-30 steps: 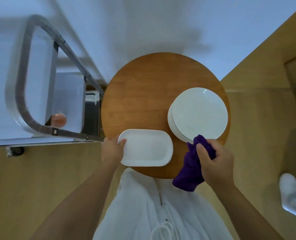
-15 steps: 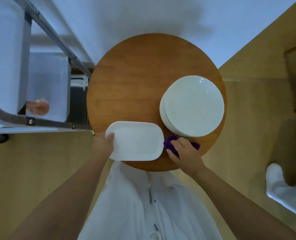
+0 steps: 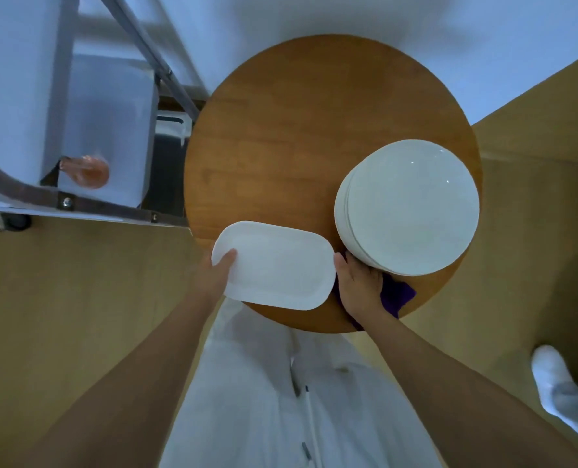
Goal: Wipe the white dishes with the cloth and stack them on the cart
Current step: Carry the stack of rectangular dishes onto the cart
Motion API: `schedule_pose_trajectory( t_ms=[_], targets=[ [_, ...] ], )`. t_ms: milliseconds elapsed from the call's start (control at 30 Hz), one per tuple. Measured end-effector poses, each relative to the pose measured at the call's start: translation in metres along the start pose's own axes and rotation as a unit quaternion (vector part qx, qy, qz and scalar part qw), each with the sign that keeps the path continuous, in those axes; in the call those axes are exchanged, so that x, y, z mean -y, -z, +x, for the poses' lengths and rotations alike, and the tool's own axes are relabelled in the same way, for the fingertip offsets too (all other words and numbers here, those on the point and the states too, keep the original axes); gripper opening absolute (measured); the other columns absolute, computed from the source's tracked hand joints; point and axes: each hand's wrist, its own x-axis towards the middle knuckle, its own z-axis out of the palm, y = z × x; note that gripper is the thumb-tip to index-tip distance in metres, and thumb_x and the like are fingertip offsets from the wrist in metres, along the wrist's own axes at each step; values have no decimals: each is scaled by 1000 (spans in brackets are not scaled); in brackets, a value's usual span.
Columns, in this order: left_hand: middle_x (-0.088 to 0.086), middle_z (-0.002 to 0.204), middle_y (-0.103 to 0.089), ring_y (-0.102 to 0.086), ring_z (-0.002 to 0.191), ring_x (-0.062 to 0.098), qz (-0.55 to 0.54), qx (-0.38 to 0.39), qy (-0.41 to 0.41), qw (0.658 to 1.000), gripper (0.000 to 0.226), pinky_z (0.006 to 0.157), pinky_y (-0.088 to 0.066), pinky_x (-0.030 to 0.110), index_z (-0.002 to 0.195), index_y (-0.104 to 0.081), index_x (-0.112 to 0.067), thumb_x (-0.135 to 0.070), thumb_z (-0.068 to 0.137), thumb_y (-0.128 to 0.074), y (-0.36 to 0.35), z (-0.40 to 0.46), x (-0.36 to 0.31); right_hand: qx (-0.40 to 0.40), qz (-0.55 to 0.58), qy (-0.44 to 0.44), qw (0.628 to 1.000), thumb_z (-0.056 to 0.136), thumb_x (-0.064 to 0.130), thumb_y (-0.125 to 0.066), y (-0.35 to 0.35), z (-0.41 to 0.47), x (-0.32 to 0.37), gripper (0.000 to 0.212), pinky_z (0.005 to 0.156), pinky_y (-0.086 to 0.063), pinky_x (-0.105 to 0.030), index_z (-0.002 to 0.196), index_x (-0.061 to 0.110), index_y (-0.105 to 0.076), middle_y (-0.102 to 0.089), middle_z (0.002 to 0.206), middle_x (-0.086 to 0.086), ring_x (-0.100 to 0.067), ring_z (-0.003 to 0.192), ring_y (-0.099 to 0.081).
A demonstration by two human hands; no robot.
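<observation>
A white rectangular dish (image 3: pixel 277 266) sits at the near edge of the round wooden table (image 3: pixel 280 130). My left hand (image 3: pixel 215 276) grips its left end, thumb on top. My right hand (image 3: pixel 360 287) is at the dish's right end, thumb against the rim, lying over the purple cloth (image 3: pixel 399 293) on the table. Its fingertips are hidden under the rim of the stack of round white plates (image 3: pixel 410 207) at the table's right side. The metal-framed cart (image 3: pixel 20 189) stands to the left.
On the cart's lower level lies a blurred orange object (image 3: pixel 86 172). A dark box (image 3: pixel 169 143) fills the gap between cart and table. A white-socked foot (image 3: pixel 550 376) is on the wooden floor at the right. My white clothing is below.
My right hand set the cloth down on the table and slid left to the dish's right end. The view shifted right; my left hand kept its hold on the dish.
</observation>
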Motion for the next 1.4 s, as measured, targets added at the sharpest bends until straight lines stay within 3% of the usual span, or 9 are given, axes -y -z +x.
schedule_pose_trajectory(
  t_ms=[67,267,367,467,600,833,1033,1233,1400],
  targets=[
    [0,120,-52,-52,108,23,-4,1,-2,1000,43,89,-48,42,132,-43,-25,-41,94,-55,-1,2,-2,-56,47,48,996,94,49,-38,-1,-8,1,49,102,-37,-40,118,10,-55,-58,121,-8,-25,114,-51],
    [-2,123,-52,-51,108,20,-23,-9,-9,1000,39,89,-47,41,133,-45,-28,-41,96,-50,-6,8,-13,14,238,18,971,84,47,-61,-11,-21,24,51,79,-40,-5,129,28,-46,-53,117,21,6,103,-50],
    [-1,124,-55,-53,111,22,-31,-13,-1,999,35,92,-48,44,128,-50,-32,-46,97,-46,-7,10,-15,87,333,-75,936,83,43,-64,-7,-9,34,50,75,-45,-14,127,25,-49,-57,116,13,-10,110,-54],
    [-2,116,-61,-58,107,22,-49,-24,0,999,32,80,-50,37,119,-56,-31,-51,97,-44,-7,9,-16,114,357,-113,920,82,40,-68,-7,-1,40,58,91,-45,-29,133,24,-45,-55,123,6,-16,114,-51],
    [5,123,-61,-60,112,28,-118,24,33,992,51,95,-49,53,131,-52,-27,-61,93,-42,-6,10,-17,84,395,-156,901,83,39,-66,-13,-1,48,49,93,-45,-32,127,27,-47,-55,120,7,-16,112,-51],
    [8,135,-55,-53,124,28,-103,-28,55,993,58,105,-42,49,132,-51,-19,-61,93,-41,1,11,-14,54,380,-120,916,85,43,-63,-7,-7,63,57,92,-42,-30,135,27,-42,-51,126,7,-14,113,-48],
    [6,129,-59,-56,121,27,-175,-23,60,983,53,104,-43,48,126,-55,-20,-58,90,-50,20,-3,-23,86,379,-118,914,88,52,-53,11,-11,79,49,104,-40,-43,131,30,-46,-54,126,8,-17,116,-50],
    [6,107,-59,-64,91,13,-206,-45,9,977,27,88,-49,39,114,-58,-18,-37,100,-46,60,-27,-24,90,331,-88,935,93,50,-44,17,-27,125,44,82,-37,-30,132,32,-40,-50,104,16,-5,92,-48],
    [6,116,-59,-59,102,23,-257,-91,15,962,25,96,-46,43,109,-55,-24,-43,94,-52,121,-50,-20,110,300,-28,947,96,45,-43,6,-61,190,24,57,-42,-18,118,36,-43,-53,99,16,-7,88,-53]
  ],
)
